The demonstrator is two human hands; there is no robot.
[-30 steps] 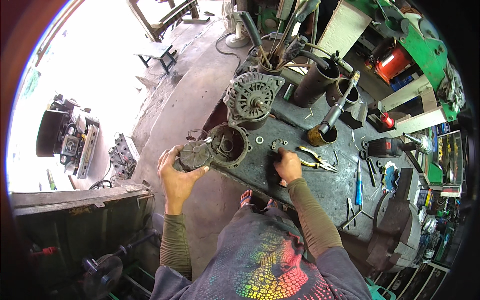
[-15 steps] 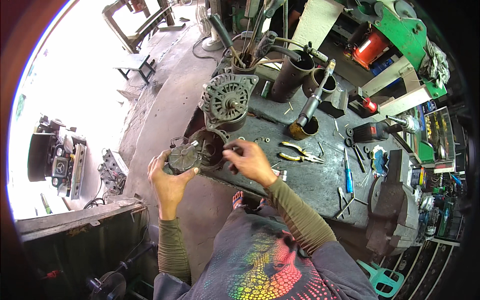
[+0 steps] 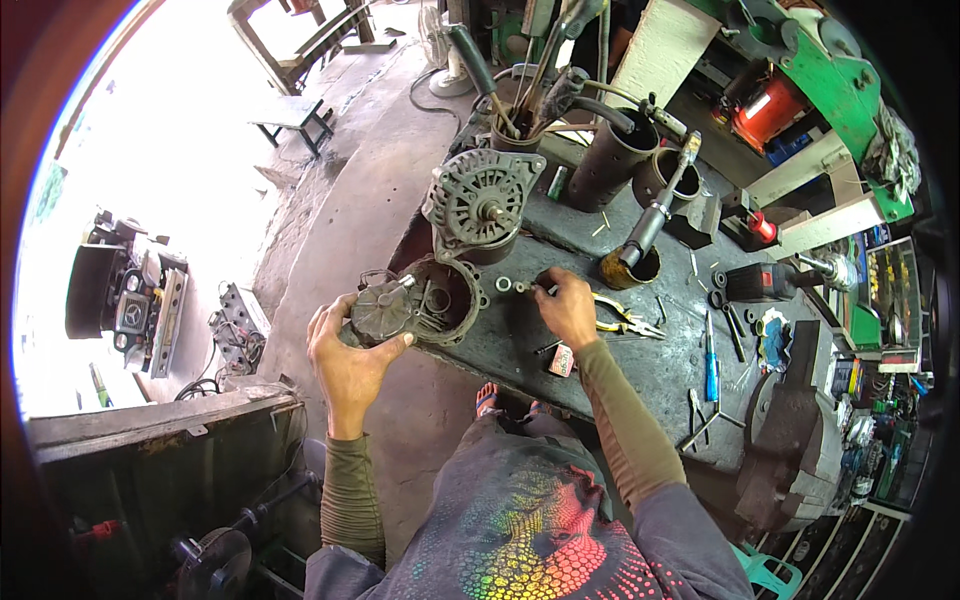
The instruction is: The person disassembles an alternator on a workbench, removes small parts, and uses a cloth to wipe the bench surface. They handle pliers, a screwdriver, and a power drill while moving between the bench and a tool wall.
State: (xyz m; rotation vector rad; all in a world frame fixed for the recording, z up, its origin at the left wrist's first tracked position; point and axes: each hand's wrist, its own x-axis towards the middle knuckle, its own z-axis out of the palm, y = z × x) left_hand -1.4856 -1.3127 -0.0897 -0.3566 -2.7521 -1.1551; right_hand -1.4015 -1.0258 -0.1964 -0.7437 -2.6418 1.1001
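Observation:
My left hand grips the left side of a round metal alternator end housing, its thumb over a dull grey rounded part with wires at the rim. The housing's hollow inside faces up, at the bench edge. My right hand is down at the benchtop, right of the housing, with thumb and fingers pinched together. Small rings and nuts lie beside its fingertips; what the pinch holds is too small to make out. Just beyond the housing stands the alternator's front half, fan and shaft upward.
Yellow-handled pliers lie right of my right hand, and a small box lies below it. A metal cup holds a tool upright. Farther right are a blue screwdriver and a vise. Tall tubes stand behind.
My right hand has moved right, from over the housing down to the small parts on the bench. My left hand still holds the housing. The whole view has shifted slightly.

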